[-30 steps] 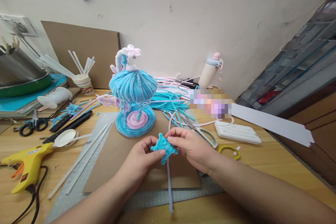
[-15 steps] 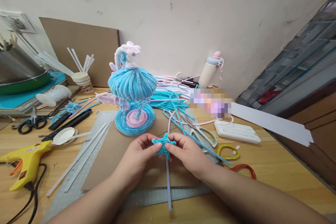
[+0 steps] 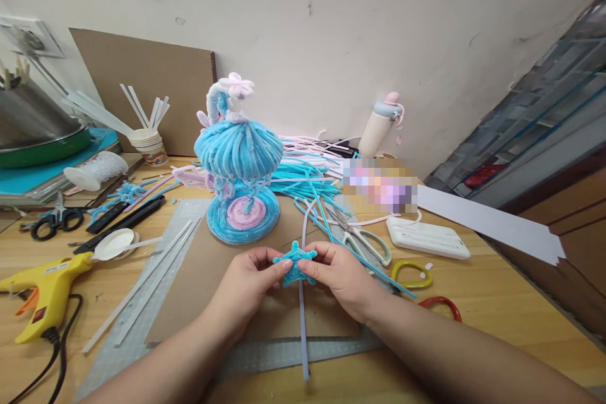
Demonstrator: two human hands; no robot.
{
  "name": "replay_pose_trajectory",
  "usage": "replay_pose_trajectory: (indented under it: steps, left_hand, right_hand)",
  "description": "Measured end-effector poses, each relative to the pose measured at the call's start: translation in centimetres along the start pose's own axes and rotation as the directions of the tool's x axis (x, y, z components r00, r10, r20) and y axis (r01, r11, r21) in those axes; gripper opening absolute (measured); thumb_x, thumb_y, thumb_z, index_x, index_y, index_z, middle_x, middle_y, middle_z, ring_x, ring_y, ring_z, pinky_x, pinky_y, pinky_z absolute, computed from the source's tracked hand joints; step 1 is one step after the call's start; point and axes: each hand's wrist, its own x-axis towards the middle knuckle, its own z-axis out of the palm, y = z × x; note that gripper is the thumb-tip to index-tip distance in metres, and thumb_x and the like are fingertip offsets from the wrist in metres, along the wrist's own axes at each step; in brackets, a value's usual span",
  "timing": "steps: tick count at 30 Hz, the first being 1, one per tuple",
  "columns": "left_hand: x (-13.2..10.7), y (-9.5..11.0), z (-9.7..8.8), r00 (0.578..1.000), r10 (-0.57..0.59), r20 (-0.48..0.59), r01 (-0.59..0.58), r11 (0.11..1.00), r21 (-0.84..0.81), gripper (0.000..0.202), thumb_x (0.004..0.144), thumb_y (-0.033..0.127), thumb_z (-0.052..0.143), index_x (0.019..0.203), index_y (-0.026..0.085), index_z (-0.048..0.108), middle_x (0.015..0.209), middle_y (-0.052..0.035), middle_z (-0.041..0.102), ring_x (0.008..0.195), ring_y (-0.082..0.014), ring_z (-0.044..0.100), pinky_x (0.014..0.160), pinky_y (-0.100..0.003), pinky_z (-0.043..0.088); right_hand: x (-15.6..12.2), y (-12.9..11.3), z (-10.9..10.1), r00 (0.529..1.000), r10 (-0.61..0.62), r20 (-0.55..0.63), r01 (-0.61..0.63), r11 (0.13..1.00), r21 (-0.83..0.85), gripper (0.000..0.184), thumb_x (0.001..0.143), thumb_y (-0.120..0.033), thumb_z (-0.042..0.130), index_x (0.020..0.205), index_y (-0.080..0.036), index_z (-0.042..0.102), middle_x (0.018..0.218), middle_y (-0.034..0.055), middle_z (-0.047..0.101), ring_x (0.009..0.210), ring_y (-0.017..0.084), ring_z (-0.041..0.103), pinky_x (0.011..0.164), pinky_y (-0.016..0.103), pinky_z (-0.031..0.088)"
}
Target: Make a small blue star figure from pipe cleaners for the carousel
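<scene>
A small blue fuzzy star (image 3: pixel 294 262) made of pipe cleaner is pinched between both hands above a brown cardboard sheet (image 3: pixel 208 271). My left hand (image 3: pixel 249 284) grips its left side, my right hand (image 3: pixel 338 274) its right side. A pale lilac pipe cleaner stem (image 3: pixel 303 334) hangs down from the star toward me. Behind it stands a blue and pink pipe-cleaner carousel (image 3: pixel 239 164) with a pink flower on top.
A yellow glue gun (image 3: pixel 45 293) lies at the left with its black cord. Glue sticks (image 3: pixel 142 284), black scissors (image 3: pixel 50 219), a white spoon, green-handled scissors (image 3: pixel 362 241), loose blue pipe cleaners (image 3: pixel 303 180), tape rings (image 3: pixel 411 273) and a white box (image 3: pixel 426 238) lie around.
Both hands have turned the star from facing me to nearly edge-on and drawn it slightly away. The view shifted, revealing a red ring at the right.
</scene>
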Motion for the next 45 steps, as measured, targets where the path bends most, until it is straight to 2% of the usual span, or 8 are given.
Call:
replay_pose_trajectory:
  steps: [4,11,14,20,30,36,41,45]
  left_hand:
    - [0.01,0.07,-0.04,0.997,-0.040,0.065,0.042,0.999,-0.029,0.029,0.062,0.039,0.079,0.068,0.015,0.064,0.057,0.0017,0.059,0.052,-0.0105,0.047,0.054,-0.023,0.036]
    - [-0.02,0.09,-0.03,0.997,-0.036,0.068,0.037,0.999,-0.022,0.033,0.061,0.041,0.079,0.067,0.014,0.061,0.056,0.0021,0.059,0.049,-0.0099,0.047,0.052,-0.023,0.036]
    - [0.03,0.12,-0.08,0.993,-0.057,0.101,0.061,0.997,-0.037,0.032,0.061,0.040,0.079,0.071,0.014,0.063,0.061,0.0009,0.062,0.050,-0.0103,0.049,0.054,-0.024,0.037]
    - [0.29,0.20,-0.48,0.990,-0.050,0.129,0.047,0.999,0.026,0.028,0.062,0.038,0.079,0.075,0.014,0.070,0.066,-0.0018,0.066,0.058,-0.0125,0.051,0.060,-0.025,0.037]
    - [0.22,-0.26,-0.53,0.956,-0.082,0.280,0.158,0.952,-0.262,0.024,0.061,0.032,0.083,0.067,0.013,0.069,0.065,-0.0028,0.067,0.063,-0.0139,0.056,0.066,-0.026,0.042]
    - [0.24,-0.49,0.11,0.977,-0.070,0.199,0.161,0.858,-0.488,0.016,0.064,0.020,0.082,0.071,0.015,0.069,0.076,-0.0010,0.066,0.071,-0.0116,0.058,0.072,-0.025,0.046]
    - [0.34,-0.22,-0.02,0.977,-0.048,0.207,0.125,0.918,-0.377,0.018,0.072,0.028,0.077,0.079,0.014,0.070,0.074,-0.0037,0.067,0.071,-0.0132,0.059,0.068,-0.024,0.046]
    - [0.52,-0.18,-0.43,0.968,-0.102,0.227,0.171,0.936,-0.309,0.019,0.072,0.030,0.077,0.075,0.012,0.071,0.072,-0.0040,0.067,0.069,-0.0123,0.058,0.068,-0.023,0.045]
  right_hand:
    - [-0.01,0.02,-0.13,1.000,0.007,-0.009,-0.007,1.000,-0.018,0.031,0.066,-0.040,0.080,0.078,-0.014,0.067,0.073,-0.0001,0.064,0.067,0.011,0.055,0.063,0.024,0.043]
    - [0.06,-0.04,-0.19,0.999,0.000,0.033,-0.001,1.000,0.021,0.029,0.068,-0.040,0.078,0.078,-0.016,0.065,0.074,-0.0011,0.063,0.069,0.012,0.055,0.066,0.025,0.044]
    - [0.13,-0.20,-0.19,1.000,-0.017,0.009,0.017,1.000,0.005,0.029,0.066,-0.039,0.080,0.071,-0.015,0.065,0.068,-0.0019,0.062,0.065,0.011,0.054,0.066,0.025,0.043]
    - [0.07,0.22,-0.51,0.997,0.033,0.067,-0.040,0.995,0.096,0.027,0.067,-0.037,0.080,0.077,-0.015,0.069,0.074,0.0005,0.067,0.069,0.012,0.057,0.069,0.026,0.043]
    - [-0.33,-0.26,-0.17,0.975,0.156,0.157,-0.200,0.925,0.323,0.028,0.064,-0.035,0.083,0.078,-0.015,0.069,0.070,0.0009,0.067,0.069,0.012,0.061,0.070,0.027,0.044]
    - [-0.32,-0.41,-0.06,0.993,0.099,0.059,-0.114,0.913,0.391,0.028,0.067,-0.034,0.081,0.085,-0.018,0.067,0.081,0.0007,0.067,0.072,0.012,0.060,0.073,0.028,0.045]
    - [-0.10,0.11,-0.25,0.989,0.142,0.047,-0.150,0.940,0.307,0.028,0.064,-0.034,0.083,0.073,-0.014,0.066,0.067,-0.0004,0.064,0.063,0.011,0.057,0.063,0.024,0.043]
    - [0.01,0.34,-0.42,0.980,0.182,0.083,-0.200,0.898,0.391,0.027,0.063,-0.033,0.084,0.073,-0.014,0.067,0.067,-0.0006,0.064,0.063,0.010,0.057,0.063,0.023,0.043]
